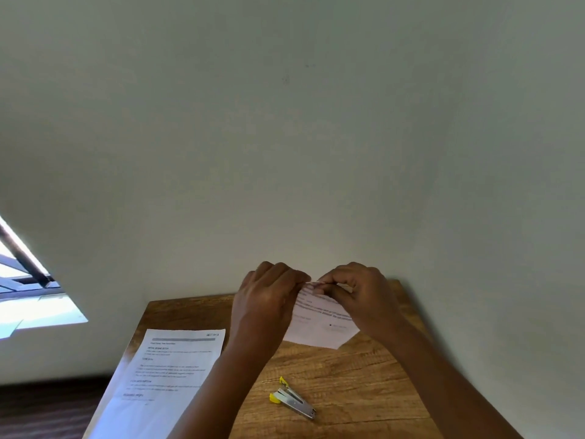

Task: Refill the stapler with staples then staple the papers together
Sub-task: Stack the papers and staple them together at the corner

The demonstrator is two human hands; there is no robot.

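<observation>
A yellow and metal stapler (292,399) is seen lying opened on the wooden table (364,391), printed papers (167,369) to its left. Farther off, a small thin item, too blurred to identify, is pinched between the curled fingertips of the left hand (269,296) and right hand (354,289) above another sheet (319,324).

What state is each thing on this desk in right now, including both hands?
Stapler: lying open on the wooden table, untouched.
Printed sheet: flat, hanging over the table's left edge.
Held paper: lifted at its top edge, lower corner on the table.
Left hand: fingers curled, pinching something small at the paper's top edge.
Right hand: fingers curled, pinching there too.
Window: open.
</observation>
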